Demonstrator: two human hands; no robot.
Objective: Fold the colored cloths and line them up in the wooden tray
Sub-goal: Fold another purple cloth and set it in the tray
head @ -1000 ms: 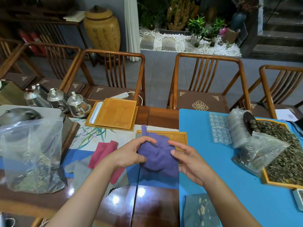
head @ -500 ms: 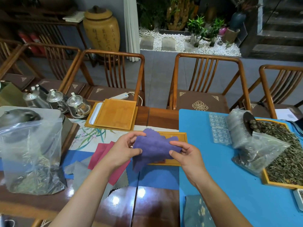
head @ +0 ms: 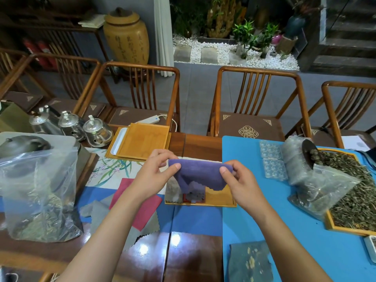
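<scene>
Over the wooden tray (head: 220,197) we hold up a purple cloth (head: 200,175). Our left hand (head: 155,176) pinches its left top corner between thumb and fingers. Our right hand (head: 239,181) pinches the right top corner the same way. We keep the cloth folded over, so its top edge is straight and its loose edges hang down toward the tray.

Down in the tray we see a gray cloth (head: 172,192) on the left side and a red cloth (head: 193,197) just beside it. The right part of the tray is bare wood.

Left of the tray, a big red cloth (head: 138,202) lies flat on the table. Gray cloths (head: 97,210) lie under it and beside it. A blue mat (head: 254,216) is on the right, touching the tray. A clear plastic bag (head: 38,192) stands far to the left.
</scene>
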